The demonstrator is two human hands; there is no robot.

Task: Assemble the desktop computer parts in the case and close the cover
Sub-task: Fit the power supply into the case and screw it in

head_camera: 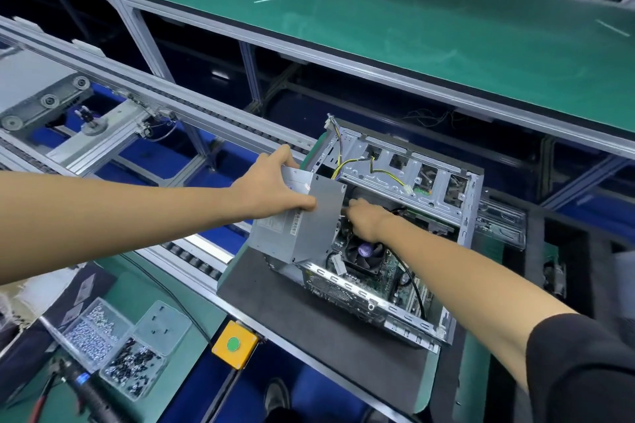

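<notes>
The left hand (271,187) grips the grey metal power-supply box (295,220) tilted over the open steel computer case's (395,182) left end, while the right hand (366,220), nearer the interior, pinches something unclear beside it.

We see a plain grey power supply (295,223), a silver perforated case (395,216), yellow-black cables (381,170), a green worktop (378,27) and a yellow box with a green button (233,343).

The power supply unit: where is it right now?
In the head view, the power supply unit sits tilted at the open case's left end, gripped by the left hand, beside the CPU fan.
</notes>
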